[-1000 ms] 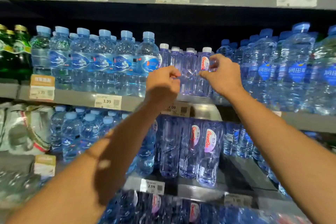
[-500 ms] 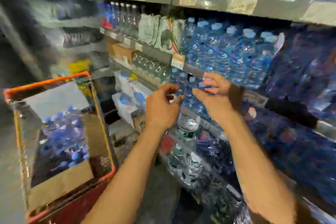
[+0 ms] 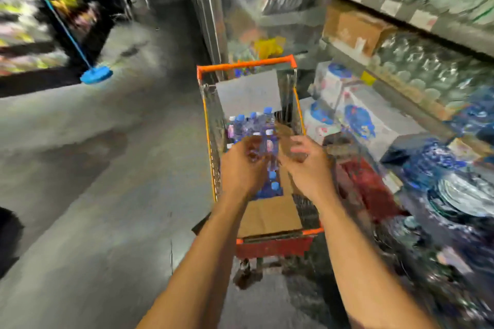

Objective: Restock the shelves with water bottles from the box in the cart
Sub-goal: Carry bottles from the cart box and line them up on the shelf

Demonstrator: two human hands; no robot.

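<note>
An orange-rimmed wire cart [image 3: 244, 65] stands in the aisle straight ahead. Inside it sits an open cardboard box [image 3: 270, 215] packed with small purple-tinted water bottles [image 3: 247, 124] with blue and white caps. Both of my hands hover over the box, side by side. My left hand [image 3: 242, 168] has its fingers curled and apart above the bottles, holding nothing. My right hand [image 3: 307, 165] is spread, fingers loose, also empty. The view is blurred by motion. Shelves with water bottles [image 3: 433, 75] run along the right.
A cardboard carton [image 3: 352, 28] sits on the right-hand shelf; white and blue packs [image 3: 344, 109] are stacked on the floor beside the cart. A blue mop [image 3: 96, 75] leans at the far left. Grey floor stretches left of the cart.
I have turned away from the shelf, where both hands were at the small bottles. The hands came off the shelf empty and now hang over the box in the cart.
</note>
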